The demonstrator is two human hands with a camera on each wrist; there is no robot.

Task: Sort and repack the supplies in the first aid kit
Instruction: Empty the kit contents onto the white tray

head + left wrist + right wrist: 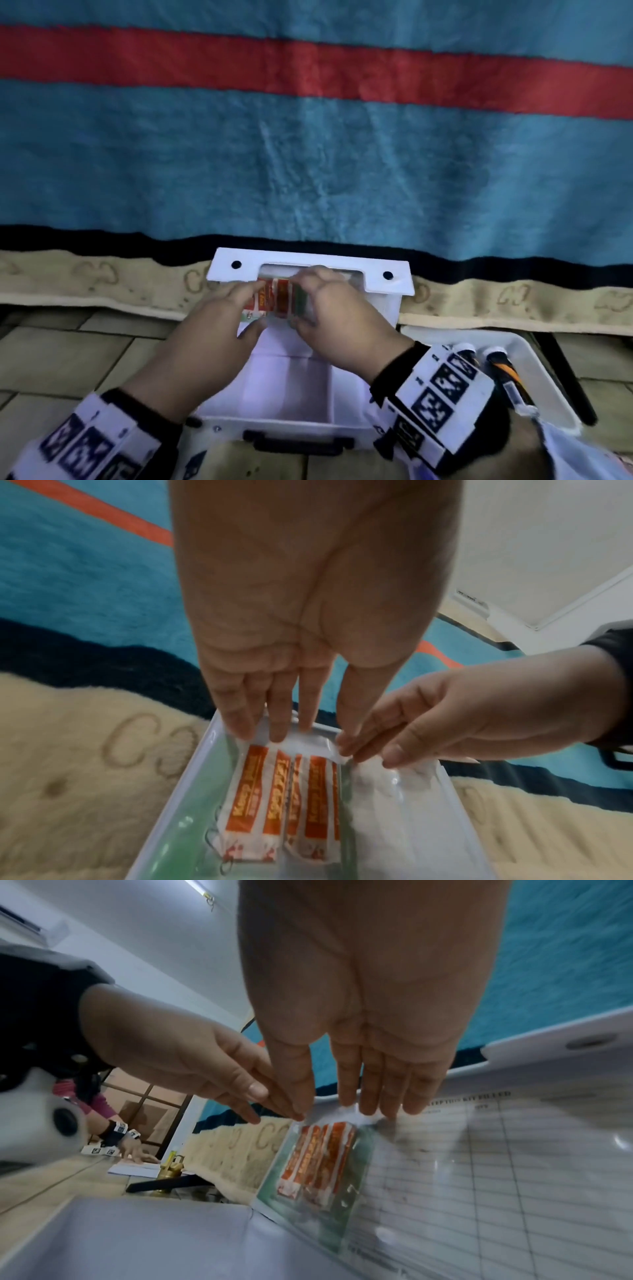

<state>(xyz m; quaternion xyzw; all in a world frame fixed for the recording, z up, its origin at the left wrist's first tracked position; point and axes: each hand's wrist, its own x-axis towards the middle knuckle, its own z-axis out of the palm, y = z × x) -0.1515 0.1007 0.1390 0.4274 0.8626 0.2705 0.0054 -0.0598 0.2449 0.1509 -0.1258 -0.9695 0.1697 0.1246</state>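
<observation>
Both hands on a bundle of plasters at the open kit lid

Low in the centre of the head view, the left hand (219,318) and right hand (337,308) pinch a bundle of orange-striped plasters (287,799) by its top edge with nearly straight fingers, against the raised lid (308,270) of the white first aid kit (291,394).

Dim, soft indoor light, motion blur on hands (291,329), glare on lid sheet (514,1164), wrist views bowed at edges
</observation>
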